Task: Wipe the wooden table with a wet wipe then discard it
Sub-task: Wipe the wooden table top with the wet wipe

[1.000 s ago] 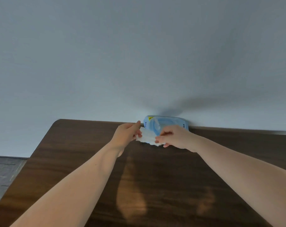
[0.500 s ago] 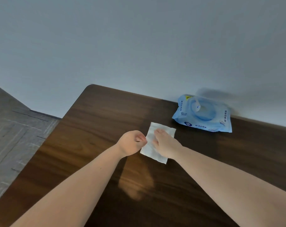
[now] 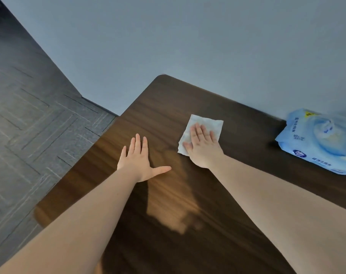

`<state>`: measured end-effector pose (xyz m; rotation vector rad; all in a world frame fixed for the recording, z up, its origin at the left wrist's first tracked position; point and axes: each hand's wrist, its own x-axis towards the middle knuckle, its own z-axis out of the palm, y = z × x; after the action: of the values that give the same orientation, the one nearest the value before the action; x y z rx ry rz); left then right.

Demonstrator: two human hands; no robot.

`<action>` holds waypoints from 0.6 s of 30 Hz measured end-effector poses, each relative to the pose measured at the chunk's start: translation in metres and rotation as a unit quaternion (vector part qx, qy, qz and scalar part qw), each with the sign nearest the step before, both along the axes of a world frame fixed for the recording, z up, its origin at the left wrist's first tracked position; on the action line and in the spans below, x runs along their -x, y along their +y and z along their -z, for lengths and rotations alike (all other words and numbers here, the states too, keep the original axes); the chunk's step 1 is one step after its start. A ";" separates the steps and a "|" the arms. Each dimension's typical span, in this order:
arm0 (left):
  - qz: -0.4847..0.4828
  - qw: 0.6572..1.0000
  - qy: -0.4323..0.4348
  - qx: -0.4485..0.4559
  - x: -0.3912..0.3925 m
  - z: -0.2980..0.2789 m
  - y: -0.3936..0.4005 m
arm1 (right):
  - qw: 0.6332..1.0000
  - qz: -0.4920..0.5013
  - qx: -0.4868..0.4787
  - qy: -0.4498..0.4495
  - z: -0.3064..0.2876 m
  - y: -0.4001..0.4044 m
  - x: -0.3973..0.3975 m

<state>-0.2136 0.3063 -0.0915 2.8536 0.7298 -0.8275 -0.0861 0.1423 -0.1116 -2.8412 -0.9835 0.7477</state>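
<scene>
- The wet wipe (image 3: 205, 124) is white and thin, opened into one flat sheet of almost rectangular shape. It lies spread on the wooden surface (image 3: 188, 224), near the far left corner, with its near part hidden under a flat palm.
- The wooden surface is dark brown with a long straight grain and a rounded far corner. It is glossy and shows pale reflections in the middle. Its far edge stands against the wall.
</scene>
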 end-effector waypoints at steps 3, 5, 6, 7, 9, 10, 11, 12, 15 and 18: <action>0.003 1.000 -0.021 0.017 0.003 0.006 0.005 | 1.000 -0.030 -0.008 -0.001 0.001 0.041 0.000; 0.002 0.999 -0.029 0.029 0.003 0.010 0.005 | 0.999 -0.042 -0.018 0.002 0.001 0.067 0.001; 0.000 0.999 -0.035 0.033 0.003 0.011 0.006 | 0.999 -0.049 -0.023 0.003 0.002 0.079 0.001; -0.003 0.998 -0.042 0.037 0.003 0.012 0.006 | 0.998 -0.056 -0.027 0.004 0.003 0.090 0.001; -0.006 0.998 -0.055 0.042 0.003 0.014 0.007 | 0.997 -0.070 -0.033 0.001 0.005 0.109 0.001; -0.005 0.997 -0.060 0.044 0.003 0.015 0.006 | 0.996 -0.076 -0.037 -0.003 0.005 0.116 0.002; -0.005 0.997 -0.063 0.044 0.003 0.015 0.006 | 0.996 -0.081 -0.041 -0.008 0.006 0.122 0.002; -0.004 0.997 -0.065 0.043 0.002 0.016 0.006 | 0.995 -0.084 -0.046 -0.013 0.007 0.125 0.003; -0.005 0.997 -0.062 0.041 0.002 0.015 0.006 | 0.995 -0.087 -0.049 -0.019 0.007 0.123 0.003; -0.007 0.998 -0.055 0.040 0.003 0.011 0.004 | 0.996 -0.078 -0.050 -0.010 0.007 0.101 0.004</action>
<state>-0.2162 0.3104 -0.1024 2.7928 0.6870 -0.6762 -0.0901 0.2438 -0.1185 -2.7175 -1.2201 0.6616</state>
